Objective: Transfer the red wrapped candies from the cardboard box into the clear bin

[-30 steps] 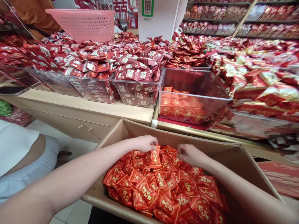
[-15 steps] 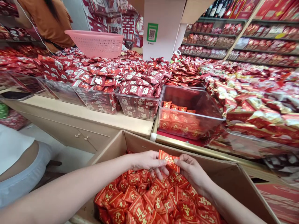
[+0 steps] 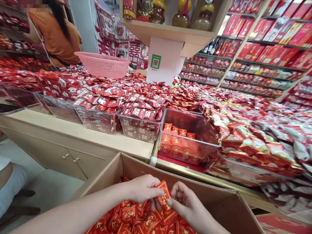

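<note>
A small red candy packet [image 3: 163, 191] with gold lettering is held tilted above a cardboard box. My left hand [image 3: 147, 188] grips its left side, thumb on the front and fingers behind. At its right edge, my right hand [image 3: 182, 200] has curled fingers and a thumb pressed against the packet. Below both hands, the cardboard box [image 3: 136, 167] is filled with many loose packets [image 3: 128, 213] of the same red and gold kind. Just beyond the box, a clear plastic bin [image 3: 190, 141] holds a few neat rows of matching packets standing along its front.
Clear bins [image 3: 140, 128] heaped with red packets line the counter [image 3: 102, 131]. A pink basket [image 3: 103, 65] rests on the heap. Overhead juts a wooden shelf [image 3: 170, 27]. A person in an orange top [image 3: 55, 39] stands back left; another person's light clothing [image 3: 12, 185] shows at left.
The view has tilted up, so the box and hands sit lower. The packet has turned from lying sideways to more upright between my hands. The person at the left shows less.
</note>
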`<state>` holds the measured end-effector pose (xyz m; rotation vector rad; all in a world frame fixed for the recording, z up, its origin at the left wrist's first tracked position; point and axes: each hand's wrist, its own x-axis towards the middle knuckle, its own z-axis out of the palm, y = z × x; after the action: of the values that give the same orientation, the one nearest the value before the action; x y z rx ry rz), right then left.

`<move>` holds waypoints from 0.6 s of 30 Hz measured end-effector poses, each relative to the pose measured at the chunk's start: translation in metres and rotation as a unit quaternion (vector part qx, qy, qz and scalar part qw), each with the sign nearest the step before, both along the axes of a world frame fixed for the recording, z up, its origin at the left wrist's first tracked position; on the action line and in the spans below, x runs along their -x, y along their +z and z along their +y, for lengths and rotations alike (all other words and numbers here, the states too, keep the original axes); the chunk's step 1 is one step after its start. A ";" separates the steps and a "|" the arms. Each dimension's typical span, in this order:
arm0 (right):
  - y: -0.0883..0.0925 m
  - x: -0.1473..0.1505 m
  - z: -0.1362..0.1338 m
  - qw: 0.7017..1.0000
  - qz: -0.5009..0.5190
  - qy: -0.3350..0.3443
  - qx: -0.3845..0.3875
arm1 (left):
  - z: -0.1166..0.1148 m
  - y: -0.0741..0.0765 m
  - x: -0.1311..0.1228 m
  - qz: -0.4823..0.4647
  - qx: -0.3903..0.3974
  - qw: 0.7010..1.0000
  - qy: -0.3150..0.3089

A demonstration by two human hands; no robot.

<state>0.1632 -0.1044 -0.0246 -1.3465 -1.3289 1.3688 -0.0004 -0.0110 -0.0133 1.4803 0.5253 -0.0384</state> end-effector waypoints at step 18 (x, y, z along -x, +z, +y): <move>0.170 -0.066 0.142 0.860 -0.488 -0.142 -0.048 | 0.006 -0.008 0.003 -0.053 -0.012 0.997 0.060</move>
<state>0.2293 0.0372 0.1454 -2.1855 -1.6690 0.3483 -0.0030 -0.0049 -0.0215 1.4641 0.5279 0.1408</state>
